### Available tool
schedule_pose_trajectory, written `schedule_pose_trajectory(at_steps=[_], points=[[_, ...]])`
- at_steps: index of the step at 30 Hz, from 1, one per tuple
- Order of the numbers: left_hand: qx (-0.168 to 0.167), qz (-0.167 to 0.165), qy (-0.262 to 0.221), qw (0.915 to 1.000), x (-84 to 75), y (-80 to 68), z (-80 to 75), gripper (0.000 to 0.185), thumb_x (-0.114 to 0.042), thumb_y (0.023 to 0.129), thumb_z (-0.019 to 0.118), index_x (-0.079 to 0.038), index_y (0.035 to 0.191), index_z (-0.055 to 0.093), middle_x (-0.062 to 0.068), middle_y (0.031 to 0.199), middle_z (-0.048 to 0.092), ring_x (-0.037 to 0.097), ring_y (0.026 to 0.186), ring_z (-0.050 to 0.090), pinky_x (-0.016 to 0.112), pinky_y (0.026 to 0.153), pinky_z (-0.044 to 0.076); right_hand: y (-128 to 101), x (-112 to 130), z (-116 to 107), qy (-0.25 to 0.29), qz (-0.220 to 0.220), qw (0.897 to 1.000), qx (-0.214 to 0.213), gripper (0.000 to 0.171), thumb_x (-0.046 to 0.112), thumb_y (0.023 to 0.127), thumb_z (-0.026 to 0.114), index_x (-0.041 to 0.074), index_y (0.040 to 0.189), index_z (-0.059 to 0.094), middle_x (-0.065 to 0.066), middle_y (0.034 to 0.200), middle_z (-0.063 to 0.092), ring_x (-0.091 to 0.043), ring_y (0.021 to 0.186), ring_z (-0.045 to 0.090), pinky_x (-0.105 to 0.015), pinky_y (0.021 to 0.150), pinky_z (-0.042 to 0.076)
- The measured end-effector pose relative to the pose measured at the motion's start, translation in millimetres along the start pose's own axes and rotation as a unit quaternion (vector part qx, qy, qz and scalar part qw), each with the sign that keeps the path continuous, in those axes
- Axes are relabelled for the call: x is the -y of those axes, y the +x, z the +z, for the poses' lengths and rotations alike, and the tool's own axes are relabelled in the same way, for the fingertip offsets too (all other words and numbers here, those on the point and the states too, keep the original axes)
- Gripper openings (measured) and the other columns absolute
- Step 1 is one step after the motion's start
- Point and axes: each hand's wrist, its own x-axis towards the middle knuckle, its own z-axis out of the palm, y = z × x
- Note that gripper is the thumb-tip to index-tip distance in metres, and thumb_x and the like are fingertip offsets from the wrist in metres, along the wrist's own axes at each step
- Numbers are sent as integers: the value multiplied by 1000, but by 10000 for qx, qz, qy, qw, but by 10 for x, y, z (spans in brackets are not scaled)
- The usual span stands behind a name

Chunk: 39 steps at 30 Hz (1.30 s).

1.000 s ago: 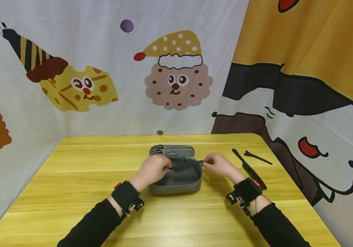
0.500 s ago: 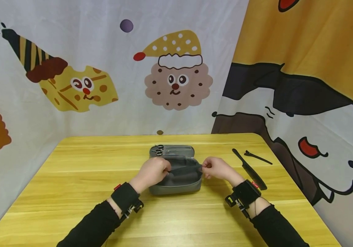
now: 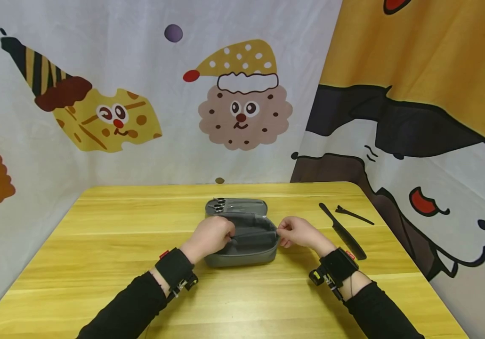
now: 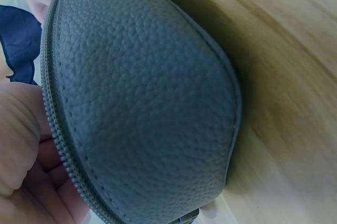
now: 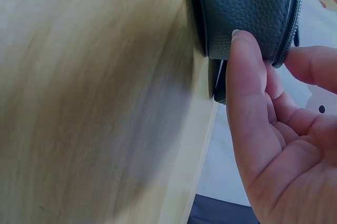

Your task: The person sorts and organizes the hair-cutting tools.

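A grey zippered case [image 3: 238,260] lies unzipped on the table, its lid [image 3: 246,206] folded back with several scissors [image 3: 219,204] tucked in at the left. Lengthwise through the case's inside runs a grey divider [image 3: 254,231]. My left hand [image 3: 210,235] reaches over the left rim, fingers curled at the divider's left end; the exact grip is hidden. At the right rim, my right hand [image 3: 299,231] pinches the case wall, with one finger on the outside [image 5: 247,87] and the thumb [image 5: 316,66] over the zipper edge.
A black comb [image 3: 346,235] lies right of my right hand, and a black hair clip [image 3: 354,215] beyond it. The wooden table [image 3: 111,226] ends at a printed curtain [image 3: 141,165] behind and on the right.
The right hand has brought the divider's right end from outside the rim down into the case, moving slightly nearer. The divider now sits lower; the left hand has hardly moved.
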Motion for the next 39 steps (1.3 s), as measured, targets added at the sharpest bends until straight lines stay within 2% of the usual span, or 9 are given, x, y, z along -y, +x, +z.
schedule_pose_trajectory(at_steps=[12, 19, 22, 30, 39], points=[[224, 8, 74, 9997, 21, 51, 21, 20, 5, 82, 73, -14, 78, 72, -2, 75, 66, 16, 69, 62, 29, 62, 50, 0, -21, 24, 9, 38, 10000, -45, 12, 7, 99, 59, -5, 95, 59, -13, 80, 65, -25, 71, 68, -41, 66, 61], [480, -35, 5, 9988, 23, 79, 31, 24, 5, 81, 74, -14, 71, 65, -4, 68, 56, 13, 61, 48, 28, 57, 36, 6, -19, 29, 11, 66, 9999, -93, 12, 6, 99, 59, -4, 94, 59, -12, 78, 65, -24, 70, 68, -40, 65, 61], [544, -75, 74, 9985, 16, 84, 51, 25, 4, 81, 75, -15, 69, 63, -6, 67, 53, 11, 60, 45, 27, 56, 35, 5, -17, 32, -11, 71, 9999, -105, 11, 6, 99, 60, -4, 93, 59, -12, 78, 65, -24, 69, 67, -40, 65, 61], [642, -191, 202, 9976, -10, 119, 52, 23, 1, 80, 78, -16, 70, 65, -5, 68, 57, 12, 62, 53, 27, 56, 44, 0, -23, 34, -65, 30, 9999, -105, 11, 6, 99, 59, -3, 93, 59, -11, 77, 64, -23, 68, 67, -38, 64, 60], [797, -153, 227, 9964, 42, 140, 102, 29, 1, 77, 80, -19, 66, 62, -8, 65, 56, 12, 62, 56, 26, 55, 45, 8, -17, 46, -39, 35, 10000, -84, 11, 5, 99, 59, -4, 92, 59, -11, 77, 65, -24, 69, 68, -39, 64, 61]])
